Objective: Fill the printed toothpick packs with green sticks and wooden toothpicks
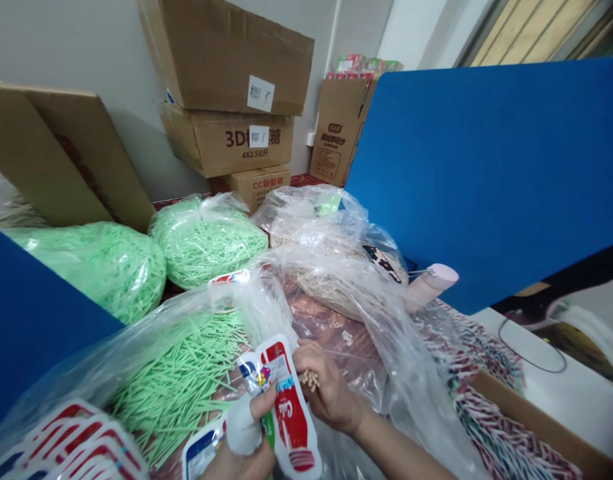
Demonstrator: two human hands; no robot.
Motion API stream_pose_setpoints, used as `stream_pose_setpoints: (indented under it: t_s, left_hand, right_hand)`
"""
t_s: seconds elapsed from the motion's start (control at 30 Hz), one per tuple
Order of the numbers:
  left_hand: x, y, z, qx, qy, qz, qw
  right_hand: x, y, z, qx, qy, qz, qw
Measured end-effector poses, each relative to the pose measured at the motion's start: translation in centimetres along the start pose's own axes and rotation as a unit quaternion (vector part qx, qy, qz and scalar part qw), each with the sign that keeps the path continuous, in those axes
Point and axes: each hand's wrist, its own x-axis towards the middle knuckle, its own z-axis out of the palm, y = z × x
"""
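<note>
My left hand (249, 447), with a white wrapping around one finger or thumb, grips a bottle-shaped printed pouch (290, 420) in red, white and blue marked "Cola". Just right of the pouch, my right hand (335, 393) is closed around a bundle of thin beige sticks (310, 380), their ends facing me. The sticks' far ends are hidden behind the hand and pouch. Loose light-green sticks (186, 380) lie in an opened clear plastic bag to the left. Another pouch (201, 450) sits under my left hand.
A pile of flat pouches (71, 447) is at the lower left. Green-filled bags (206, 243) and stacked cartons (241, 143) stand behind. A bag of beige sticks (326, 283) lies ahead. Blue panels (486, 173) flank both sides; striped sticks (516, 427) fill a box at right.
</note>
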Motion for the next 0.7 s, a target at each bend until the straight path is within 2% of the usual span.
stream_pose_setpoints:
  t_s: [0.2, 0.27, 0.43, 0.57, 0.7]
  left_hand:
    - [3.5, 0.3, 0.9, -0.084, -0.052, -0.038, 0.994]
    - [5.1, 0.8, 1.9, -0.064, -0.056, -0.039, 0.996]
    - [8.7, 1.9, 5.3, 0.006, -0.074, 0.010, 0.997]
    - [9.4, 2.7, 6.7, 0.070, -0.105, 0.017, 0.992]
    - [8.6, 3.7, 6.6, 0.094, -0.126, 0.042, 0.987]
  right_hand:
    - [0.1, 0.6, -1.7, -0.036, 0.078, 0.003, 0.996]
    - [-0.1, 1.0, -2.4, -0.057, 0.100, 0.013, 0.993]
    - [-0.9, 1.7, -3.9, -0.087, 0.142, 0.024, 0.986]
    - [-1.2, 1.7, -4.7, -0.112, 0.141, 0.034, 0.983]
    - [-1.0, 1.6, -4.8, -0.117, 0.139, 0.032, 0.983]
